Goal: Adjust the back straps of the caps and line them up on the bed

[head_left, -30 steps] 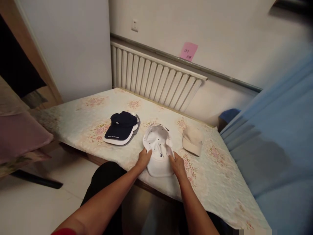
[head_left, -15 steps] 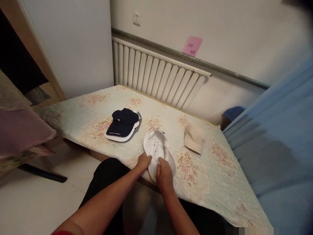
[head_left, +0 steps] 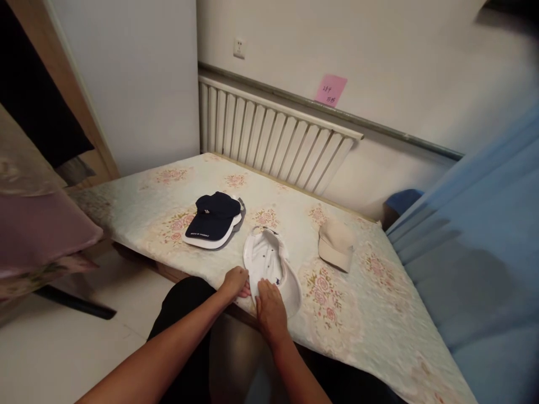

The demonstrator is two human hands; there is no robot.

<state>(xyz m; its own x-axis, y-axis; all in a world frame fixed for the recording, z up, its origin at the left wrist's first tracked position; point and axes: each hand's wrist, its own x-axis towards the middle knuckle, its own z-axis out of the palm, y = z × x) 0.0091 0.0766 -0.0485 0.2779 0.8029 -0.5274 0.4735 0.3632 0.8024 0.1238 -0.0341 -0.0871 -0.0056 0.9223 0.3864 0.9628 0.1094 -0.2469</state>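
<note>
A white baseball cap (head_left: 264, 255) lies with its hollow side up near the front edge of the bed, a small dark logo showing inside. My left hand (head_left: 234, 283) is closed on the cap's near left edge, the fingers partly under it. My right hand (head_left: 272, 308) lies over the near part of the cap, its fingers stretched out and pressing on the fabric. To the left sits a stack of caps, a navy cap (head_left: 214, 216) on top with white and grey brims beneath. A beige cap (head_left: 337, 244) rests to the right.
The caps lie on a bed with a flowered cover (head_left: 370, 331). Behind it are a white radiator (head_left: 269, 132) and a wall with a pink note (head_left: 331, 90). A blue curtain (head_left: 484, 252) hangs at the right, and a mauve cloth-covered thing (head_left: 46, 230) stands at the left.
My right hand has turned from gripping the cap's side to lying over its near part. My left hand has shifted slightly left and down. The logo inside the cap now shows.
</note>
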